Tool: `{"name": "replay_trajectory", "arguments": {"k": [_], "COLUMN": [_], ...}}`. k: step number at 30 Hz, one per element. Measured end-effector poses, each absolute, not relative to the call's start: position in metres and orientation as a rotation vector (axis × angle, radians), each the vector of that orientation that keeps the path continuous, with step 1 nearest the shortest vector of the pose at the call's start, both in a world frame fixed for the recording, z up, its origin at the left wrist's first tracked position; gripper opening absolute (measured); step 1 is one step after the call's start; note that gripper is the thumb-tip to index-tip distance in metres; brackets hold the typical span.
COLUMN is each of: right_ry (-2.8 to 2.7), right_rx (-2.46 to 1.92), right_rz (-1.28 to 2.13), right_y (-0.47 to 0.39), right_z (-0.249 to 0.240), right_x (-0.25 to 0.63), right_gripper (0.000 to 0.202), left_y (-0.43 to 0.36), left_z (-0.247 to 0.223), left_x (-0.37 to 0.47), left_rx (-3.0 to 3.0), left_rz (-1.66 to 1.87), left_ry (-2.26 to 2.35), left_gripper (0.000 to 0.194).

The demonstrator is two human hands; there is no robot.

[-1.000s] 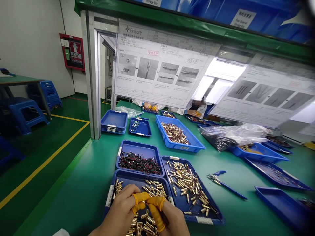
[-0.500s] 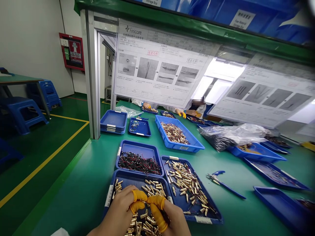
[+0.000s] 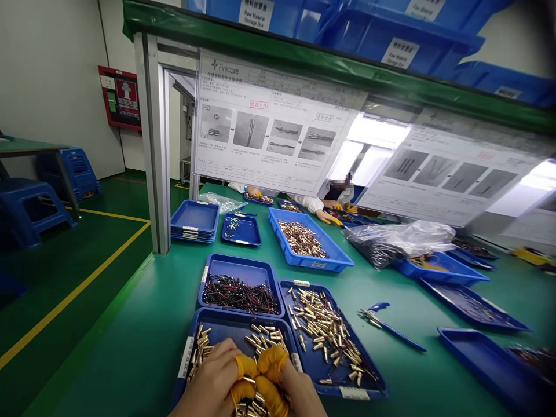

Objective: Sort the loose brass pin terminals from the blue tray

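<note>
My left hand (image 3: 221, 376) and my right hand (image 3: 286, 382), both with yellow finger covers, meet above the near blue tray (image 3: 226, 321). Pinched between the left fingers is a small brass piece (image 3: 249, 380). The right fingertips press together at its other side; what they hold is hidden. Brass pieces lie in the tray below and at its left side. More brass pieces (image 3: 324, 324) fill the tray (image 3: 308, 376) to the right. Behind the near tray, another blue tray (image 3: 238, 265) holds black and red wires (image 3: 241, 294).
Blue-handled pliers (image 3: 391, 325) lie right of the trays. Farther back are a blue bin (image 3: 343, 263) of brass parts, stacked trays (image 3: 194, 220) and a plastic bag (image 3: 403, 237). A metal post (image 3: 154, 145) stands at left. Other people's hands work across the table.
The view has shifted slightly. My fingers have changed their pinch, and a brass piece now shows between them. Across the table, another person's gloved hand has reached farther right.
</note>
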State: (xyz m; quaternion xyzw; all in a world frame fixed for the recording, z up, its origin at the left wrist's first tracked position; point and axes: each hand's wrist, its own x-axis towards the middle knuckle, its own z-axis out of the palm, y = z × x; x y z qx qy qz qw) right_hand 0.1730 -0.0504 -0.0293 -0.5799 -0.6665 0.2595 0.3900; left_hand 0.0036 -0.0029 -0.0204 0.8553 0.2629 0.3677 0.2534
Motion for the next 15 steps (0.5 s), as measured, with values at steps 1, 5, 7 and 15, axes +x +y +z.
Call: {"name": "replay_trajectory", "arguments": {"k": [1, 5, 7, 15], "right_ry": [-1.718, -1.750, -1.761, -1.701], "right_rx": [-1.476, -1.498, -1.509, -1.474], "right_rz": [0.653, 0.649, 0.672, 0.674], "right_y": [-0.051, -0.050, -0.050, -0.043], "right_z": [-0.031, -0.034, -0.032, -0.018], "right_x": [0.174, 0.174, 0.174, 0.177], "right_gripper": [0.005, 0.008, 0.008, 0.015], "left_y": [-0.003, -0.004, -0.005, -0.004], "left_z": [-0.021, -0.019, -0.018, -0.013], "left_x": [0.004, 0.005, 0.005, 0.003], "left_rx": [2.347, 2.367, 2.372, 2.239], "left_rz": [0.990, 0.926, 0.905, 0.871], "left_ry": [0.702, 0.721, 0.758, 1.050], "left_gripper": [0.020, 0.021, 0.022, 0.011]}}
